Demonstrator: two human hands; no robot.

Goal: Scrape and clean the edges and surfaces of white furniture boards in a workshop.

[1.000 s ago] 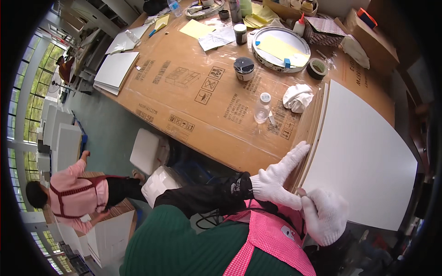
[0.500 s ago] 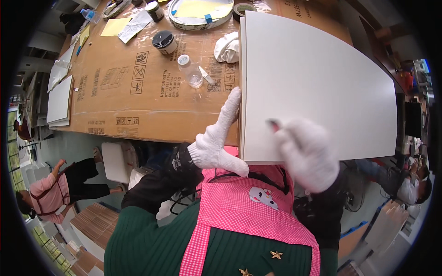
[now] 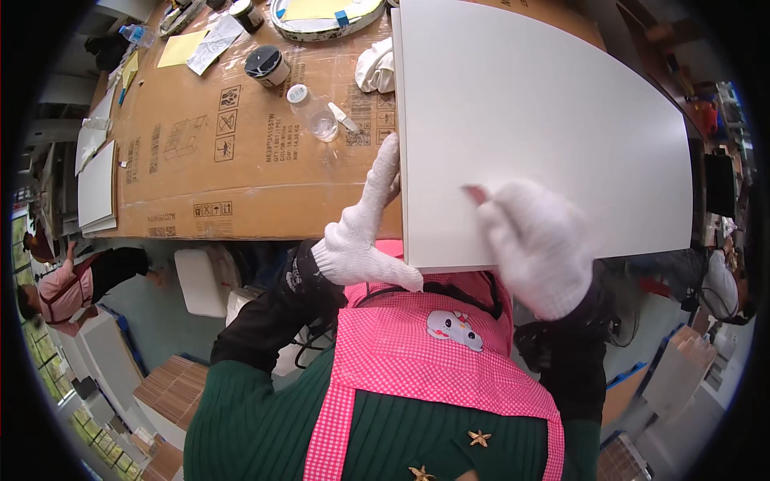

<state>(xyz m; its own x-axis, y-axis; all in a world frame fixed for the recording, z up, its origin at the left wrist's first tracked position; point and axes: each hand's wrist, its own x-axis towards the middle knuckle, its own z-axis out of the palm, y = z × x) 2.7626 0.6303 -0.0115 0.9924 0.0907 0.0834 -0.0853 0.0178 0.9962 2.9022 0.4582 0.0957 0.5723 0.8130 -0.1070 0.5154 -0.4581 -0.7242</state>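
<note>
A large white panel (image 3: 537,136) lies stacked on at least one other at the right of the cardboard-covered table. My left hand (image 3: 357,240), in a white knit glove, is open, its fingers stretched along the panel's left edge and its thumb reaching past the near corner. Over the near part of the panel, my right hand (image 3: 541,244), gloved too and blurred by motion, is closed around a small reddish piece (image 3: 475,193) with a pointed tip. The kind of piece cannot be made out, nor whether its tip touches the surface.
On the cardboard (image 3: 184,176) stand a clear bottle (image 3: 321,124) with a white cap, a dark-lidded jar (image 3: 267,66) and a crumpled white cloth (image 3: 375,67). A round tray (image 3: 309,32) is farther back. White boards (image 3: 98,188) lie at the left; a person (image 3: 68,284) is beyond.
The view has shifted, so the table things appear higher and farther left. My right hand still holds the reddish piece over the panel; the left keeps to the edge. The person at left has moved away.
</note>
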